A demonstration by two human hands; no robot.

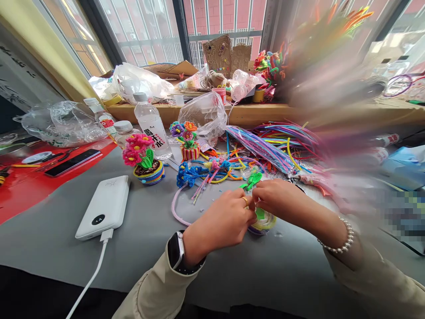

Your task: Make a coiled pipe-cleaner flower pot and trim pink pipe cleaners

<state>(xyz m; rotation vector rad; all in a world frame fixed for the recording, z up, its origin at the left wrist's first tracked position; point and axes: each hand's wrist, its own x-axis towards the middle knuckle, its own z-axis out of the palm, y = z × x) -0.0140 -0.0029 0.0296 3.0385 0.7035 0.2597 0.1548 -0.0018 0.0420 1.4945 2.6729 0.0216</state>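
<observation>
My left hand (221,219), with a ring and a watch at the wrist, is closed in a pinch. Its fingertips meet those of my right hand (277,197), which is pinched too and wears a beaded bracelet. Green pipe-cleaner leaves (254,178) stick up from between the two hands, though the fingers hide the exact grip. Just beneath my fingers stands a small round pot (265,227) wrapped in yellow and purple, with a green piece (260,214) showing inside; my hands cover part of it. Blue pipe-cleaner flowers (187,174) lie beyond my left hand.
Behind are a pink flower pot (149,175), a smaller striped pot (190,151), a water bottle (152,126) and bundled pipe cleaners (262,146). A white power bank (104,204) with a cable and a phone (73,162) lie left. A blurred, transparent shape covers the right side.
</observation>
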